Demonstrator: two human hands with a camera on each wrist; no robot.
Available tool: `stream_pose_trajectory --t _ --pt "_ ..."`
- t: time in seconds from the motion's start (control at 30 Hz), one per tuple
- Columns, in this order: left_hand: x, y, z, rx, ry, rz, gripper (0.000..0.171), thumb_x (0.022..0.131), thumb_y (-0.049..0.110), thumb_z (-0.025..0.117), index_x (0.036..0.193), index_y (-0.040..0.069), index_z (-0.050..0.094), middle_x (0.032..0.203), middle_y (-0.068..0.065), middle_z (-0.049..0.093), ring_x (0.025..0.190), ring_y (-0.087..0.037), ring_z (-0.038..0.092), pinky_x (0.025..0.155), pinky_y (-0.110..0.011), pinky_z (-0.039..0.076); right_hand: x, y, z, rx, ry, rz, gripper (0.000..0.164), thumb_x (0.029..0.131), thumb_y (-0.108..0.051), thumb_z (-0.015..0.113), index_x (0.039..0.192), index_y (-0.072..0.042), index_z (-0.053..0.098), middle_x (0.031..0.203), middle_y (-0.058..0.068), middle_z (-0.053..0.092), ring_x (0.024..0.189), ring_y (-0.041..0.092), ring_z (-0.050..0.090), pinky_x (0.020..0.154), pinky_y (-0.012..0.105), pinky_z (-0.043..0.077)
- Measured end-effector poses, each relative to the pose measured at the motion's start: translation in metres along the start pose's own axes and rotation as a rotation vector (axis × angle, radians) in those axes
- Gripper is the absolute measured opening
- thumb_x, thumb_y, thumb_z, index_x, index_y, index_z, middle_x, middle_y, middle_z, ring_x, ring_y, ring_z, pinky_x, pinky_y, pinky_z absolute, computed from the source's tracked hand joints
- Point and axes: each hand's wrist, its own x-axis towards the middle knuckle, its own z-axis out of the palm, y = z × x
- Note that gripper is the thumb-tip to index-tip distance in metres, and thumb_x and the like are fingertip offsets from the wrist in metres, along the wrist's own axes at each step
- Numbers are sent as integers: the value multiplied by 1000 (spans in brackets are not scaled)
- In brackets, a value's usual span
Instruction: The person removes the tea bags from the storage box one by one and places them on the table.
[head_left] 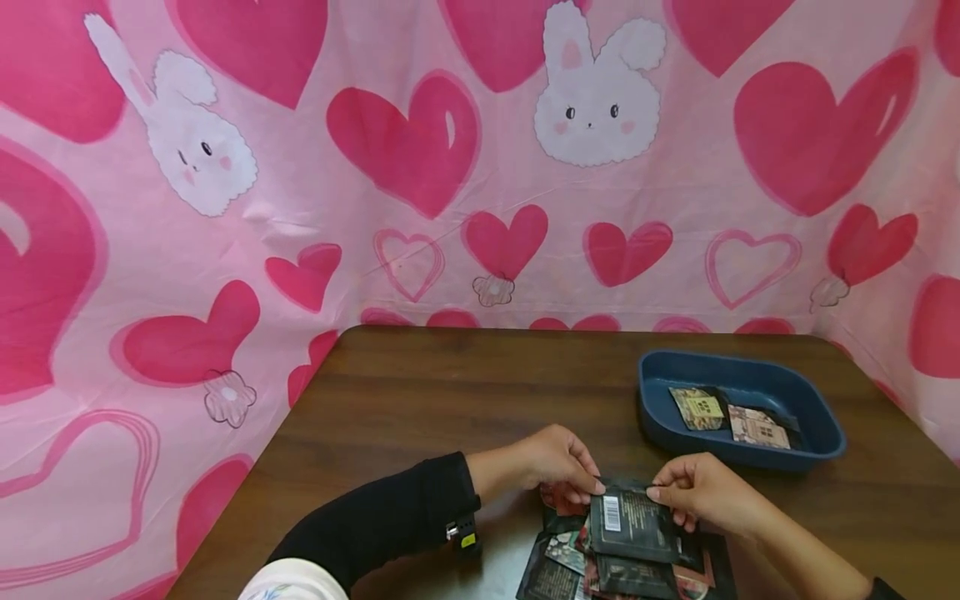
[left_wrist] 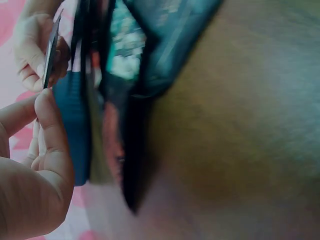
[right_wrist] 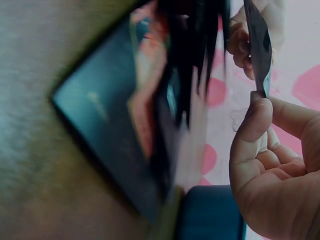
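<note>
In the head view a flat black packet (head_left: 633, 525) with a white barcode and small print faces up. My left hand (head_left: 543, 467) pinches its upper left corner between thumb and forefinger, and my right hand (head_left: 708, 492) pinches the upper right corner. Both wrist views show this packet nearly edge-on, a thin dark sheet (left_wrist: 51, 55) between the two hands. Beneath it in the head view spreads a loose pile of similar packets (head_left: 555, 575), some black, some with coloured pictures. The held packet covers part of the pile.
A blue oval-cornered tray (head_left: 648, 417) stands at the right of the brown wooden table (head_left: 465, 383), behind my right hand. Inside it lie a yellow-labelled packet (head_left: 701, 408) and a pale-labelled packet (head_left: 757, 427). A pink heart-patterned cloth (head_left: 517, 183) hangs behind the table.
</note>
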Motion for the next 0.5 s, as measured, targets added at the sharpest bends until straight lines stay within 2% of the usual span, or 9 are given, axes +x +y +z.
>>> stream_pose_trajectory --t 0.13,0.3,0.4,0.47,0.5 --pt "-2 -12 6 42 -12 -45 6 76 -1 76 77 3 71 55 -5 62 42 -9 55 39 -22 44 -1 10 9 -27 -49 -19 18 90 -14 64 89 5 65 61 0 58 50 7 54 44 27 51" --pt "-4 -17 14 108 31 -25 14 70 -7 79 69 2 68 52 -2 61 41 -9 53 39 -19 45 -2 17 18 -74 -76 -49 15 89 -13 65 85 1 64 60 -3 56 48 4 50 41 23 46" --pt "-4 -16 18 162 68 0 18 66 -7 81 66 2 66 50 1 58 40 -8 49 37 -18 40 -4 16 19 -156 -57 -45 14 88 -16 67 84 -3 64 61 -5 56 47 3 48 41 23 45" --pt "-3 -14 17 194 86 32 21 64 -6 83 67 3 65 52 3 57 42 -7 46 38 -17 38 -5 13 18 -258 -24 -58 15 87 -20 69 83 -7 64 63 -6 56 50 2 49 43 23 44" --pt "-2 -12 16 200 92 52 21 64 -5 84 69 2 65 54 2 58 42 -9 49 39 -19 41 -6 10 16 -316 -3 -63 15 86 -23 70 83 -9 64 63 -7 56 52 1 49 45 23 44"
